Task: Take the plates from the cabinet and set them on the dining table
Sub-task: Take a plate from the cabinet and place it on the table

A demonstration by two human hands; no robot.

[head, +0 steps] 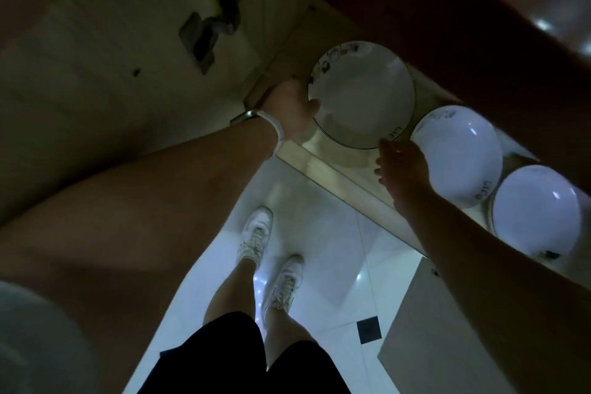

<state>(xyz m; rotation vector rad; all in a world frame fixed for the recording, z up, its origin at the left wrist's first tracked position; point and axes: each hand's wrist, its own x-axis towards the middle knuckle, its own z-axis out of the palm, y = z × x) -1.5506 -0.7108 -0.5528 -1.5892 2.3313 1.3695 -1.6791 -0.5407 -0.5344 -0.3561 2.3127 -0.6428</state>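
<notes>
The plate (361,96) sits on the cabinet shelf (332,166), left of two white bowls (457,153). It looks glazed, stiff and breakable, probably slick, so take it by opposite rims. Your left hand (295,112), arm stretched forward, already has its thumb over the left rim. Your right hand (403,166) reaches to the near rim, fingers loosely spread, holding nothing.
</notes>
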